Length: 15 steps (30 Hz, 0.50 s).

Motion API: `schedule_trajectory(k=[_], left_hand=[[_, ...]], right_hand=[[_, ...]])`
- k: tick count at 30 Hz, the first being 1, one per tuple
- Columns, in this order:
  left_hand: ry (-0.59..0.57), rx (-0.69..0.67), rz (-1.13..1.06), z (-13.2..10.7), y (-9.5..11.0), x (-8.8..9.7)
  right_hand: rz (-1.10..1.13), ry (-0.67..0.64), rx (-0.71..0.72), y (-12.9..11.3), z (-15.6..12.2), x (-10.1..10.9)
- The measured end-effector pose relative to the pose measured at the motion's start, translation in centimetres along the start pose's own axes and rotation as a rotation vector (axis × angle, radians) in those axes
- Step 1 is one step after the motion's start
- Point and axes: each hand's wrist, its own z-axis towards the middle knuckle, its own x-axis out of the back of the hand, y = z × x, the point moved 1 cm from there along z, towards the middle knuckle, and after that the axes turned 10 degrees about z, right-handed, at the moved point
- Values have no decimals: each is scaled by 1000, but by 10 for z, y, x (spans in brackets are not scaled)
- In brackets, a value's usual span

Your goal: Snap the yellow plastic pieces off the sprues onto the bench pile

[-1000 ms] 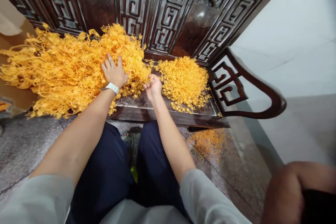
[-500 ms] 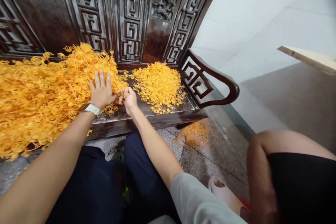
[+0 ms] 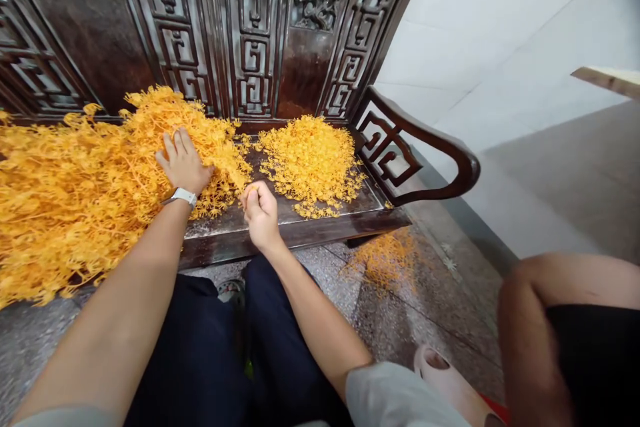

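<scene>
A large heap of yellow-orange branching pieces, like plastic flower sprigs [image 3: 75, 187], covers the left of the dark wooden bench [image 3: 310, 233]. My left hand [image 3: 183, 163], with a white-strapped watch on its wrist, lies on the heap, fingers stretched out. At the heap's right edge, my right hand [image 3: 261, 210] is closed in a pinch on a yellow sprig, of which only a little shows at the fingertips. A smaller pile of loose yellow pieces [image 3: 313, 160] sits to its right on the seat.
The bench has a carved back [image 3: 255, 47] and a curved armrest [image 3: 457, 173]. Thin orange stems [image 3: 385, 260] lie on the floor below its right end. Another person's bent knee [image 3: 540, 287] and pale shoe [image 3: 440, 373] are at the right. A wooden board edge [image 3: 607, 80] juts in.
My right hand has moved down and slightly right, away from the left hand. My left hand has shifted slightly up and left on the heap. The view has swung a little left.
</scene>
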Motion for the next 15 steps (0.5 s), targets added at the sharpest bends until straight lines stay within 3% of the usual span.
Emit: schedule_trajectory(k=[9,15], left_hand=[[85,57,-59,7,1,-12],[144,-25,-129,11,-9,-25]], right_hand=[[-56,-34,107,-18,-59,5],[136,108,81,-49,-91,49]])
